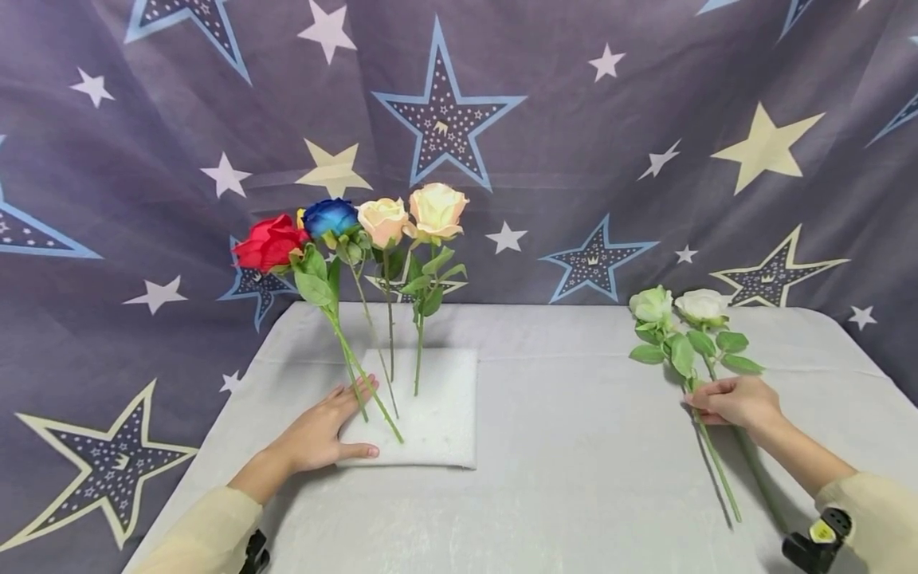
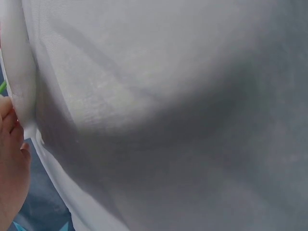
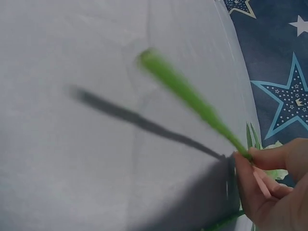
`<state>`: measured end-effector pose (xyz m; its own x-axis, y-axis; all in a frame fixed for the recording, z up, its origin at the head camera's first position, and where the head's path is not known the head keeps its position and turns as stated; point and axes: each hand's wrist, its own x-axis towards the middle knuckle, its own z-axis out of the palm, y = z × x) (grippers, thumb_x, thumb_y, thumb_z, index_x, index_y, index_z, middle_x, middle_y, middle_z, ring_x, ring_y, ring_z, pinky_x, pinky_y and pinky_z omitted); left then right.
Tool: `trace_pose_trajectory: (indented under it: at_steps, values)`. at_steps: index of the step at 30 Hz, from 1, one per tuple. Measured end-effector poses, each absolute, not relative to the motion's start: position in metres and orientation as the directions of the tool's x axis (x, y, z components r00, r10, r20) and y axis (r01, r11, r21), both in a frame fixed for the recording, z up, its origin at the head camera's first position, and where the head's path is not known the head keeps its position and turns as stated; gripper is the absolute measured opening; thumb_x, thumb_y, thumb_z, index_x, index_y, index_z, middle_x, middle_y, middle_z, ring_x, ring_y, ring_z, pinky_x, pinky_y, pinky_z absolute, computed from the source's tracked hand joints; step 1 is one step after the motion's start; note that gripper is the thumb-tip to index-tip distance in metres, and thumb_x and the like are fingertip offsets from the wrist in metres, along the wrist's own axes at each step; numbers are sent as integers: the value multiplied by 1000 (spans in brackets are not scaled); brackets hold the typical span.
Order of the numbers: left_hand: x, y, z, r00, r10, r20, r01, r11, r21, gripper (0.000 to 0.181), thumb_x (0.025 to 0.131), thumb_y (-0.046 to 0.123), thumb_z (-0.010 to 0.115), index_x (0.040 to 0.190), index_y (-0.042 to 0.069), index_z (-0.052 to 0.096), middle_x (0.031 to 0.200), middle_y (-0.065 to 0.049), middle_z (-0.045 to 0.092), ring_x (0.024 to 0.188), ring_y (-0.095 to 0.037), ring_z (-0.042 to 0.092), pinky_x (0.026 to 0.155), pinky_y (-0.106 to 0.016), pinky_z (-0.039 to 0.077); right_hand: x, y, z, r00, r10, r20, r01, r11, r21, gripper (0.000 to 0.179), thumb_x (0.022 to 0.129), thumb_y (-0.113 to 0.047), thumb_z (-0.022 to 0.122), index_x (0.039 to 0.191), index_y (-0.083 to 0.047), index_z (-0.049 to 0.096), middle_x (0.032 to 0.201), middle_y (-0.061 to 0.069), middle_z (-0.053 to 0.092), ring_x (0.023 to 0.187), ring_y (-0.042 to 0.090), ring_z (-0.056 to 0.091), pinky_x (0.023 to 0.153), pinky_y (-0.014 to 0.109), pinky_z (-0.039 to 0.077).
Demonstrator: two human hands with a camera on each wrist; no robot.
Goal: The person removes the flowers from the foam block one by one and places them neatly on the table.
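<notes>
Spread and gripping nothing, the left hand (image 1: 323, 430) rests on the foam (image 1: 445, 434) by its left edge. Beyond that hand leans the red rose (image 1: 268, 243), which might topple if the foam slipped. Well to the right, the right hand (image 1: 739, 401) pinches the green rose (image 1: 651, 304) by its stem; the white rose (image 1: 703, 305), just beyond that grip, could be dragged if leaves snag.
</notes>
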<state>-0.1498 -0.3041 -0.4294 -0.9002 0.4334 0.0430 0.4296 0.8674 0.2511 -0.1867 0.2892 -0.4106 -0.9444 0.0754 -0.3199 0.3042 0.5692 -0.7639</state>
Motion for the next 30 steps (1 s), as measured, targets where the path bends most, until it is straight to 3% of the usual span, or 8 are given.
trace_pose_trajectory:
  at_steps: [11,16,22,26,30]
  values:
    - [-150,-303,-430,-899,436,41,432,867,250,101,77,65,66,151,6,30,156,-14,33,144,-37,33,120,-54,25,-183,292,-406,-949,40,-311,282,545,-789,40,89,-15,66,109,19,62,66,-6,72,57,5,69,61,25,62]
    - [-149,-303,-428,-900,434,42,430,867,253,100,77,64,66,151,6,30,156,-14,32,144,-36,32,120,-54,24,-182,293,-399,-977,107,-186,209,662,-720,45,91,-24,63,112,15,62,67,-4,74,54,4,67,57,19,58]
    - [-149,-303,-426,-901,432,50,429,865,261,99,77,64,66,150,7,32,156,-12,33,142,-41,33,119,-55,25,-186,285,-385,-987,142,-70,154,762,-629,48,93,-36,60,115,7,65,76,3,76,57,4,68,67,23,47]
    - [-150,-305,-428,-892,446,66,448,860,244,100,76,63,67,149,5,33,155,-15,34,141,-40,35,118,-56,27,-190,273,-376,-994,76,-82,112,697,-709,45,93,-28,61,116,11,62,82,5,77,60,1,68,63,16,56]
    - [-150,-305,-429,-889,452,71,456,860,229,101,75,64,67,149,4,33,154,-18,35,140,-40,37,118,-56,27,-195,259,-370,-987,5,-158,130,598,-791,47,93,-23,62,122,14,57,81,-8,74,65,-4,67,68,20,60]
